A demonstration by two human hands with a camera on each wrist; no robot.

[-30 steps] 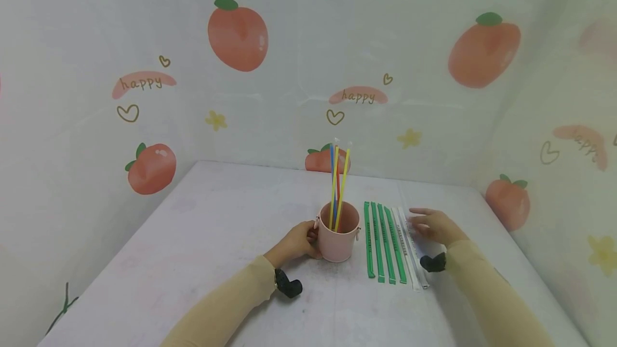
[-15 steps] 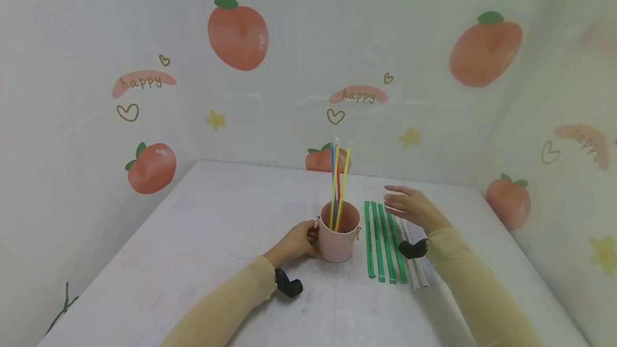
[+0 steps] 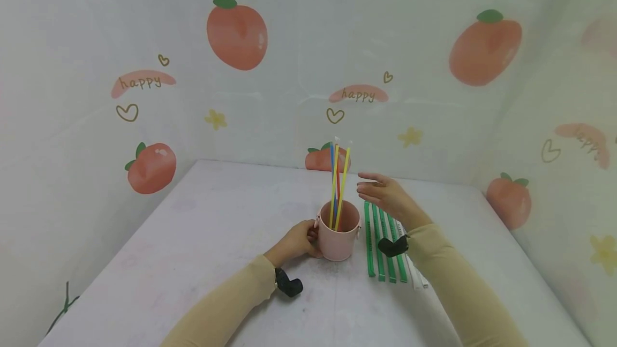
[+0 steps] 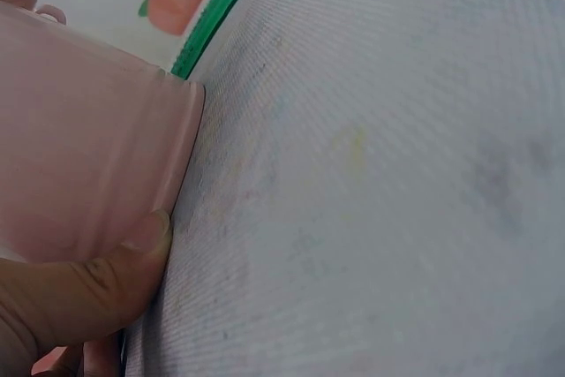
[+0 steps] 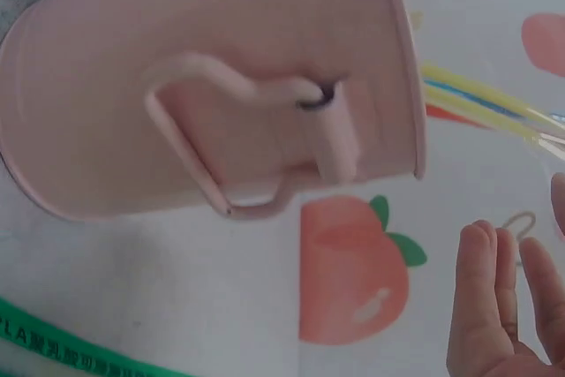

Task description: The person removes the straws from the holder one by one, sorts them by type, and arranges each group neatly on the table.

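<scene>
A small pink bucket [image 3: 336, 246] stands upright on the table, with several straws [image 3: 333, 186] in yellow, blue and red leaning inside it. My left hand [image 3: 300, 241] grips the bucket's left side; in the left wrist view the thumb [image 4: 106, 293] presses low on its wall. Raised to the right of the straw tops is my right hand [image 3: 385, 197], fingers extended and apart, holding nothing. A looped pink handle [image 5: 183, 143] faces the right wrist camera. Long green wrapped sticks [image 3: 370, 245] lie side by side right of the bucket, partly under the right hand and wrist in this view.
White wrapped sticks [image 3: 415, 280] lie beside the green ones, mostly hidden by the right forearm. A pale cloth covers the table [image 3: 231, 218], and a fruit-printed curtain [image 3: 289, 90] rises behind and along both sides.
My right hand has risen from beside the white wrapped sticks and moved left, over the green ones, toward the straws. The left hand and bucket have stayed put.
</scene>
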